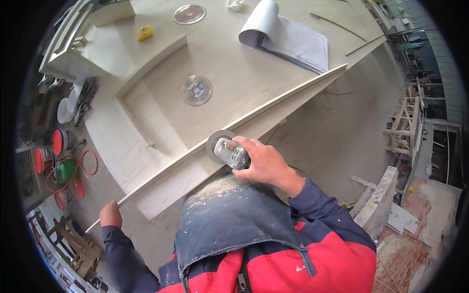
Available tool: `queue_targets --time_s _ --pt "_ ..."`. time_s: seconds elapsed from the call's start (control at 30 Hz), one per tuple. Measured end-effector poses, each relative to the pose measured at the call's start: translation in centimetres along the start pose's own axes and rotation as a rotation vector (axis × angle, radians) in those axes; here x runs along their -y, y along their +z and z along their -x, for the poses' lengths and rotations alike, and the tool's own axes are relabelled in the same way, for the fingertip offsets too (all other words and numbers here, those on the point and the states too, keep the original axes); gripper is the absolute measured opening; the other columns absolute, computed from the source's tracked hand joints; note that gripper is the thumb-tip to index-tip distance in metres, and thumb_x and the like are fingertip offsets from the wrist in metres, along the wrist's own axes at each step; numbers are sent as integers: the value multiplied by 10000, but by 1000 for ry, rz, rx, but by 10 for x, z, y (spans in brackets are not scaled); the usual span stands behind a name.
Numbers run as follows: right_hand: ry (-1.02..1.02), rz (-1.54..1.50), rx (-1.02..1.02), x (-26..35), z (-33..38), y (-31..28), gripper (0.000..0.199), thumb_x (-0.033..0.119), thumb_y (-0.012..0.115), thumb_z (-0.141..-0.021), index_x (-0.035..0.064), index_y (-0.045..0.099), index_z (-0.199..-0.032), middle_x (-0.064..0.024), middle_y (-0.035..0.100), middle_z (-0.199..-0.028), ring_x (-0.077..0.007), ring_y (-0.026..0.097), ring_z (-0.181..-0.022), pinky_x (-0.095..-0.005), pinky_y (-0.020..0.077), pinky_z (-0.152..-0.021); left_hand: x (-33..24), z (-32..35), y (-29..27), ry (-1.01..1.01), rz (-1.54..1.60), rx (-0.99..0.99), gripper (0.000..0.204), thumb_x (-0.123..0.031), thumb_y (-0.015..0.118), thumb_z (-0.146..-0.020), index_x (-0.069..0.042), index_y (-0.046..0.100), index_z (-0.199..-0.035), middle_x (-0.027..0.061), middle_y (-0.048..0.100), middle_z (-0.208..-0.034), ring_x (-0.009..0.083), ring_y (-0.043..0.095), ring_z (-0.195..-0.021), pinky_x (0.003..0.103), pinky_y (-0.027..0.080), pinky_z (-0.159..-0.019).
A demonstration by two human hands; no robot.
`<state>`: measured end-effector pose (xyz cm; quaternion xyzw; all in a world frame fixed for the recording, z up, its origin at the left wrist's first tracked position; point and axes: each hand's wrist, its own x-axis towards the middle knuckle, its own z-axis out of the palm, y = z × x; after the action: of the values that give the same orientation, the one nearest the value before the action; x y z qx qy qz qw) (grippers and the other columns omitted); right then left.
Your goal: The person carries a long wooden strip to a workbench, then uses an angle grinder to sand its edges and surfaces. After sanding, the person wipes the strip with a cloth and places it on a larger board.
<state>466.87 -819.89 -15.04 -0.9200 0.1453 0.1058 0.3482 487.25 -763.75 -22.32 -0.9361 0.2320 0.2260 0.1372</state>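
My right hand [266, 163] is wrapped round the head of a dusty angle grinder [233, 154]. Its round disc [213, 146] sits at the edge of a long, pale, thin strip [273, 103], though I cannot tell whether it touches. The strip lies slantwise along the near edge of a pale work table [163, 195]. At the strip's lower left end, which juts past the table, my left hand [111, 215] is closed round it. A dusty dark apron [229, 210] hangs in front of me, close below the grinder.
On the table lie two spare discs [197, 90], a yellow tape measure [144, 32], partly rolled paper sheets [303, 44] and a raised curved rim [151, 66]. Red-topped buckets [59, 141] and a red hose [93, 163] are at left. A wooden frame [406, 122] stands at right.
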Motion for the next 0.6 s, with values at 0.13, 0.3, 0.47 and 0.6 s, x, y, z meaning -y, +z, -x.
queue_targets --time_s 0.13,0.3,0.47,0.6 --pt "107 -22 -87 -20 -1 -30 808 386 839 -754 134 491 -1438 -261 666 -1145 -477 686 -985 -521 577 -853 6 -1 10 -31 12 -4 44 -38 582 -895 -42 612 -926 198 675 -895 447 660 -889 556 526 -775" --pt "352 -3 -180 -79 -1 -99 774 399 825 -743 134 522 -1404 -247 697 -1205 -433 677 -1117 -465 546 -961 16 -2 19 -55 17 0 65 -41 599 -892 -42 609 -956 212 669 -918 456 647 -924 565 512 -797" --pt "501 17 -346 -158 -4 -165 731 392 837 -740 124 555 -1359 -243 730 -1125 -428 704 -1074 -468 556 -931 51 -9 54 -139 63 30 106 -47 607 -897 -25 611 -1001 222 660 -996 455 628 -975 557 509 -822" --pt "557 76 -447 -225 -19 -211 782 409 850 -735 105 548 -1390 -236 722 -1197 -410 697 -1128 -454 545 -966 51 9 70 -84 12 -175 179 -23 619 -885 -22 619 -1064 222 668 -1010 469 627 -988 542 518 -836"
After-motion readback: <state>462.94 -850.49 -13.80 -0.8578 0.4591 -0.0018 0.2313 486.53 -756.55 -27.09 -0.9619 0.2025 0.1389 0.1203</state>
